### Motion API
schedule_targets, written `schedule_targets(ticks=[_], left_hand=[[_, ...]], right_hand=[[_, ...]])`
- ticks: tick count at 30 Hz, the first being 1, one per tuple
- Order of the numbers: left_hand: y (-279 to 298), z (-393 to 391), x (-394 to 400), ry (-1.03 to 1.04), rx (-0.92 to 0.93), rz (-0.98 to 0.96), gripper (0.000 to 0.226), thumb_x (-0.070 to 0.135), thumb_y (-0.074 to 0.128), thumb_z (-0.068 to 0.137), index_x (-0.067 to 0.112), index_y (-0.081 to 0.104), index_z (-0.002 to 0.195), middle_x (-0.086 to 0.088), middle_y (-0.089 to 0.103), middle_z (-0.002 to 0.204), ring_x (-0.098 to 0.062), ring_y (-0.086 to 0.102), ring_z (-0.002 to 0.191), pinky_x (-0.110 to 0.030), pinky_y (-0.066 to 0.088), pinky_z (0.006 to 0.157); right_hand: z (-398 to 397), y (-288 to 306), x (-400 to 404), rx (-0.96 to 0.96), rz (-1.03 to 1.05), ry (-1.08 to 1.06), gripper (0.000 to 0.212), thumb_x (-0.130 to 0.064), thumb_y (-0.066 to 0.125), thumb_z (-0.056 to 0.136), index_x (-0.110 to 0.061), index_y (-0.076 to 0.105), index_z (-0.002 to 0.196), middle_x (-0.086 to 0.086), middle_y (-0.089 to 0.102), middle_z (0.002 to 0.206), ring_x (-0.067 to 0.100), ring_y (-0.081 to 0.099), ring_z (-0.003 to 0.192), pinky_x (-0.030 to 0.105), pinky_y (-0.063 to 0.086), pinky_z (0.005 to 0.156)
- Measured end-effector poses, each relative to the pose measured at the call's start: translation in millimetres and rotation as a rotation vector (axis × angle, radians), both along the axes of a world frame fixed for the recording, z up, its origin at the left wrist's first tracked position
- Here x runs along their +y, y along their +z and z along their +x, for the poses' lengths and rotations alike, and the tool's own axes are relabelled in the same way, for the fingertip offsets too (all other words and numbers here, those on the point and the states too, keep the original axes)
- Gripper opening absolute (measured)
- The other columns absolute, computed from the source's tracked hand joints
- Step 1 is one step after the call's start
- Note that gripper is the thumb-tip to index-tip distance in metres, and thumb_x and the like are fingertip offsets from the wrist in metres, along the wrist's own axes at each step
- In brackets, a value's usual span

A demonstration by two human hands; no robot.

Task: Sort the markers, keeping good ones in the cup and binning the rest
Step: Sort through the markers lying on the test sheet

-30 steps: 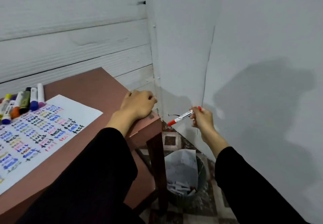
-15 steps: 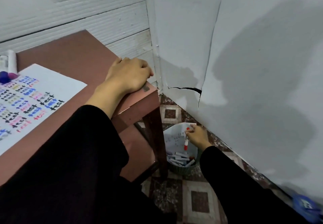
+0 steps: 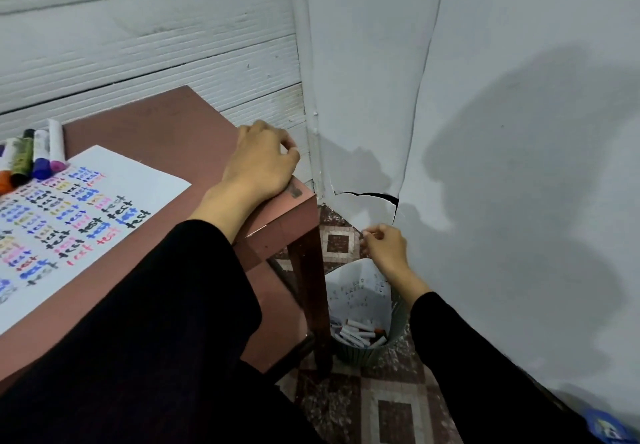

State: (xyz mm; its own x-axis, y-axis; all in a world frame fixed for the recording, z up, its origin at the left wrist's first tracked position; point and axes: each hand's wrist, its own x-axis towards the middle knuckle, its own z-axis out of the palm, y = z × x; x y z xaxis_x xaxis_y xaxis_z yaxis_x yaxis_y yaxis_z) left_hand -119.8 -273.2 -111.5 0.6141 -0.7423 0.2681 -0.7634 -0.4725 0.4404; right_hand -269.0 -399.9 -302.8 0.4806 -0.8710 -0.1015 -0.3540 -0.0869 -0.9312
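From our head view, our right hand (image 3: 382, 248) hangs above the bin (image 3: 372, 346), grip loose and empty, to drop bad markers (image 3: 360, 332). Our left hand (image 3: 261, 163) rests curled on the desk (image 3: 173, 125), steadying us. More markers (image 3: 38, 156) wait there.

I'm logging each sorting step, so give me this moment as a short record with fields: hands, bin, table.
left hand: rests on the corner of the table, fingers curled over its far edge, holding nothing
right hand: above the bin, fingers loosely curled, no marker in it
bin: on the floor beside the table leg, holds discarded markers and a crumpled paper
table: test sheet covered in coloured scribbles; row of markers at its far left edge
cup: not in view
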Motion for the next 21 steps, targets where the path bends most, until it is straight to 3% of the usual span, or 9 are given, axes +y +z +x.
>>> schedule_targets(ticks=[3, 6, 10, 17, 19, 21], left_hand=[[4, 12, 18, 0.092, -0.028, -0.088, 0.015, 0.025, 0.054, 0.093, 0.016, 0.065, 0.099, -0.009, 0.051, 0.114, -0.026, 0.041, 0.118, -0.030, 0.033, 0.095], [17, 34, 52, 0.190, -0.072, -0.091, 0.019, 0.027, 0.055, 0.093, 0.012, 0.067, 0.093, -0.017, 0.062, 0.103, -0.032, 0.049, 0.112, -0.036, 0.039, 0.090], [49, 61, 111, 0.293, -0.108, -0.082, 0.021, 0.016, 0.056, 0.093, 0.000, 0.068, 0.100, -0.022, 0.064, 0.107, -0.037, 0.056, 0.107, -0.038, 0.043, 0.087], [44, 106, 250, 0.462, -0.160, 0.088, 0.016, 0.015, 0.054, 0.093, 0.013, 0.068, 0.100, -0.010, 0.057, 0.108, -0.032, 0.054, 0.105, -0.040, 0.045, 0.088], [37, 114, 283, 0.514, -0.150, 0.136, 0.020, 0.026, 0.053, 0.095, 0.016, 0.062, 0.110, -0.011, 0.055, 0.119, -0.030, 0.051, 0.110, -0.040, 0.044, 0.091], [28, 120, 306, 0.537, -0.136, 0.190, 0.040, 0.045, 0.047, 0.096, 0.020, 0.055, 0.127, -0.008, 0.050, 0.136, -0.027, 0.045, 0.123, -0.040, 0.038, 0.102]], right_hand=[[27, 65, 6, -0.132, -0.033, 0.055, 0.020, -0.010, 0.055, 0.095, -0.019, 0.060, 0.078, 0.003, 0.066, 0.077, 0.017, 0.060, 0.072, 0.029, 0.050, 0.068], [55, 135, 21, -0.221, -0.155, 0.169, 0.012, -0.013, 0.056, 0.095, -0.015, 0.063, 0.086, -0.002, 0.066, 0.076, 0.012, 0.060, 0.071, 0.023, 0.049, 0.066], [102, 201, 62, -0.296, -0.365, 0.327, 0.013, -0.012, 0.057, 0.091, -0.016, 0.068, 0.085, -0.003, 0.066, 0.075, 0.008, 0.061, 0.072, 0.019, 0.048, 0.069], [172, 226, 157, 0.008, -0.765, 0.794, 0.019, -0.011, 0.051, 0.093, -0.011, 0.070, 0.095, 0.000, 0.065, 0.087, 0.013, 0.056, 0.081, 0.023, 0.040, 0.068], [189, 226, 180, 0.072, -0.811, 0.858, 0.022, -0.010, 0.048, 0.095, -0.008, 0.069, 0.099, 0.007, 0.067, 0.098, 0.019, 0.060, 0.084, 0.031, 0.049, 0.072], [202, 227, 197, 0.140, -0.837, 0.891, 0.022, -0.009, 0.044, 0.095, -0.007, 0.066, 0.098, 0.010, 0.065, 0.100, 0.024, 0.063, 0.082, 0.040, 0.055, 0.071]])
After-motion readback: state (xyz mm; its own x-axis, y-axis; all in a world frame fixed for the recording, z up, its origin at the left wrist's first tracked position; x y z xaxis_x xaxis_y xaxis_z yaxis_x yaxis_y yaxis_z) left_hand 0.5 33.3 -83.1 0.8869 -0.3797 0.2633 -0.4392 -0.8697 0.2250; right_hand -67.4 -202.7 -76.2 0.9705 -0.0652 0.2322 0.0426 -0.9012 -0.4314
